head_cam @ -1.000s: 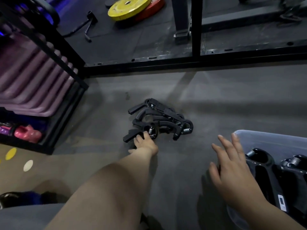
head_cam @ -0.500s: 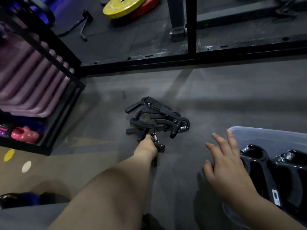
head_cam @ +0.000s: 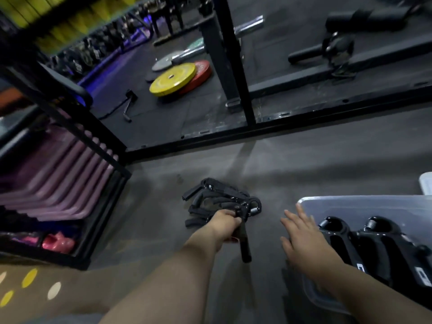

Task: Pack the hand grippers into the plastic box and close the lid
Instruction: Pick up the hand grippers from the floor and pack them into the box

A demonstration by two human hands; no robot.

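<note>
A pile of several black hand grippers (head_cam: 217,199) lies on the grey floor ahead of me. My left hand (head_cam: 224,226) grips one black hand gripper (head_cam: 243,239) at the near edge of the pile; its handle points back towards me. My right hand (head_cam: 304,239) hovers with its fingers spread at the left rim of the clear plastic box (head_cam: 350,202). Two black hand grippers (head_cam: 355,244) with visible springs lie inside the box. I see no lid that I can identify for certain.
A black rack (head_cam: 102,174) with purple mats and pink dumbbells (head_cam: 58,242) stands at the left. A black frame rail (head_cam: 280,127) crosses the floor beyond the pile; yellow and red weight plates (head_cam: 177,79) lie behind it. A pale object (head_cam: 426,185) sits past the box.
My left hand closed around one gripper and drew it out of the pile towards me. The view tilted upwards, showing more of the gym. My right hand stayed by the box.
</note>
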